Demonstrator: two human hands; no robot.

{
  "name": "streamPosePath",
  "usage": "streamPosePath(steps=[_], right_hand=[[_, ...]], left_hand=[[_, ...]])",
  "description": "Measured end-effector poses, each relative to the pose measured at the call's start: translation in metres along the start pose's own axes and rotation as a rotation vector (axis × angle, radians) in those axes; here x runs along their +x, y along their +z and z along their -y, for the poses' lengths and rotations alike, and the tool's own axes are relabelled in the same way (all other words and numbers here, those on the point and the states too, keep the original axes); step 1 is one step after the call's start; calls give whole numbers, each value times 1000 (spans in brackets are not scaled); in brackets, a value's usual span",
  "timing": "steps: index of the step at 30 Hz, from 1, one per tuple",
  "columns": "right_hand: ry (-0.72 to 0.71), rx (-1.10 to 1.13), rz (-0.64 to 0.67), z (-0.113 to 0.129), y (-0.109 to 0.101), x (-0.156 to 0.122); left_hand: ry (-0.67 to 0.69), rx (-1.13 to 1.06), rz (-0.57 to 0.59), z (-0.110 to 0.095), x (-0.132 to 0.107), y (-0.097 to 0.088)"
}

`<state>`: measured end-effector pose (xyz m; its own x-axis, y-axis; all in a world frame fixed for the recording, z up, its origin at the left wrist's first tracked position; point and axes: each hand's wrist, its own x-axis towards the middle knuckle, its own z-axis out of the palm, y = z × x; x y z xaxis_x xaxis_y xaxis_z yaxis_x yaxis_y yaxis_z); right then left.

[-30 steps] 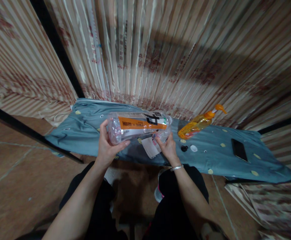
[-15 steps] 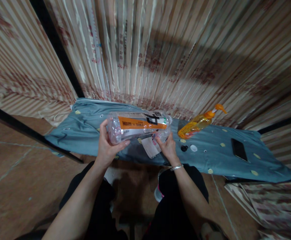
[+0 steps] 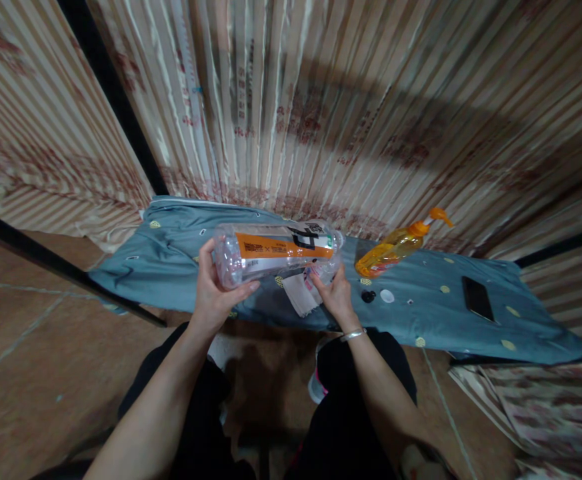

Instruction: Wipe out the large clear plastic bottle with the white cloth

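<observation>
A clear plastic bottle (image 3: 281,252) with an orange label lies sideways in the air above the table edge. My left hand (image 3: 214,293) is wrapped round its base end, thumb below and fingers over the top. My right hand (image 3: 335,293) grips its neck end from underneath; a bracelet circles that wrist. Under the bottle a white paper slip (image 3: 301,295) lies on the blue-grey cloth (image 3: 181,257) that covers the table.
An orange pump bottle (image 3: 395,247) lies tilted on the cloth to the right. Near it sit a black cap (image 3: 369,296) and a white cap (image 3: 387,295). A black phone (image 3: 477,299) lies further right. Striped curtains hang behind. My knees are below the table edge.
</observation>
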<state>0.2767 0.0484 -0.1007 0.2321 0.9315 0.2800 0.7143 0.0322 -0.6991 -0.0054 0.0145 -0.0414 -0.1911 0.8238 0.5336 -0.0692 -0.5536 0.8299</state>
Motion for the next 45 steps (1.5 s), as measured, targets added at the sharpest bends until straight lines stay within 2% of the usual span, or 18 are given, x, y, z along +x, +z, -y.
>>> streamPosePath(steps=[8, 33, 45], right_hand=[[-15, -14, -4, -5, 2, 1], [-21, 29, -16, -6, 2, 1], [-5, -5, 3, -4, 1, 1]], left_hand=[[-27, -9, -24, -1, 0, 0], [-18, 22, 29, 1, -1, -3], [-25, 8, 15, 1, 0, -1]])
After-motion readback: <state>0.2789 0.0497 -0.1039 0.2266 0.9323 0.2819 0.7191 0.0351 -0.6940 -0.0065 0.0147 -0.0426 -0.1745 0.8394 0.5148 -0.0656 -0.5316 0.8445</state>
